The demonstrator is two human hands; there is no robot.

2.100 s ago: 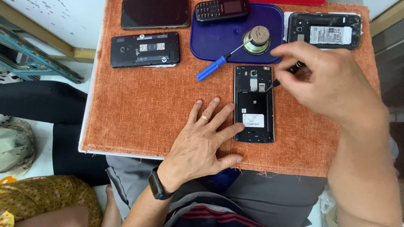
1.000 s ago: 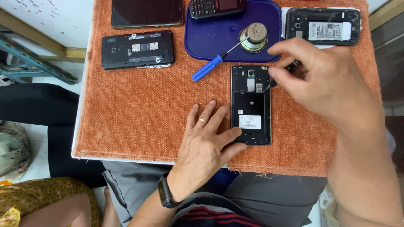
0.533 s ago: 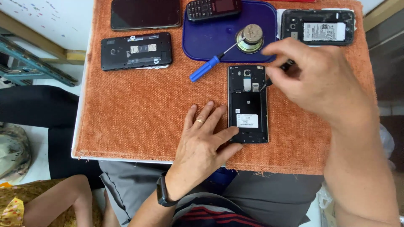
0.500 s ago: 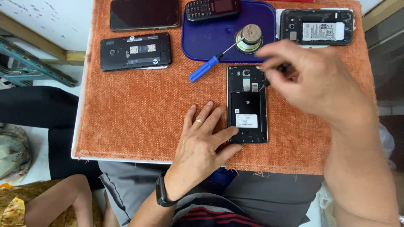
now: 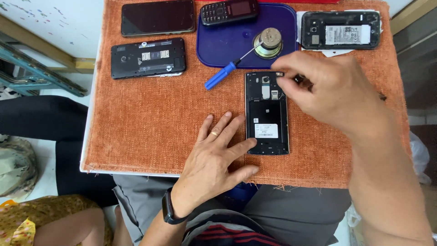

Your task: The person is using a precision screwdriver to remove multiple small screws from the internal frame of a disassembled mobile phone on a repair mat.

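An orange woven mat [image 5: 150, 118] covers the surface. At its far left lies a black smartphone [image 5: 157, 17] with the dark screen up. Just below it lies a second black phone [image 5: 148, 58] with the back cover off, so its inner slots show. A dark blue tray [image 5: 227, 45] lies at the far middle. On its far edge rests a small keypad phone [image 5: 229, 11], and on its right part stands a round metal piece [image 5: 268, 43]. A screwdriver with a blue handle [image 5: 221, 75] lies across the near rim of the tray, its thin shaft pointing to the metal piece. At the far right lies another opened black phone [image 5: 340, 30] with a white label inside.
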